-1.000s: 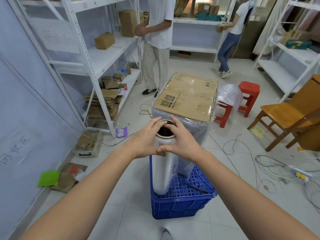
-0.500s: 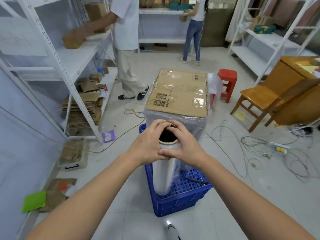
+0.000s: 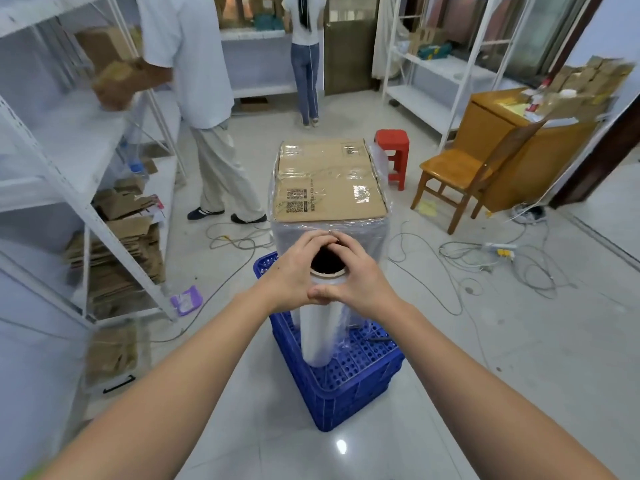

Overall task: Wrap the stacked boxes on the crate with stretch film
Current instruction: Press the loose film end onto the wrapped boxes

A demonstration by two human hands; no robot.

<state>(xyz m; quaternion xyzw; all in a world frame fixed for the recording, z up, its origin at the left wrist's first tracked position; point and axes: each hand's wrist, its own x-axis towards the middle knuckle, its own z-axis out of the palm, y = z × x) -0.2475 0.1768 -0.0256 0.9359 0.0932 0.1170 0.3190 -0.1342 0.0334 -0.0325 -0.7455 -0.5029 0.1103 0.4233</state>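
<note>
Risks, left to right. Left shelving [image 3: 86,216] stands close to the walking path round the load; a purple scrap [image 3: 186,299] and loose cables [image 3: 235,237] lie on the floor on that side, likely trip points while circling. A person in pale trousers [image 3: 221,174] stands just left of the stack, so the film path could be blocked. Centre: left hand [image 3: 294,271] and right hand [image 3: 356,275] both curl round the top of the upright film roll [image 3: 320,327], fingers at the core opening; its lower end sits near the blue crate [image 3: 346,386]. If the grip slackens, the roll may drop or the film go loose and bunch. Stacked boxes [image 3: 329,181] stand on the crate's far part, sides already filmed, top mostly bare; a hard pull could shift them. Right: more cables and a power strip [image 3: 498,249] on the floor, same trip hazard. Counts: one roll, one crate, two box tops showing, two hands, one red stool [image 3: 393,150], one wooden chair [image 3: 457,178], one wooden desk [image 3: 519,147], two other people.
</note>
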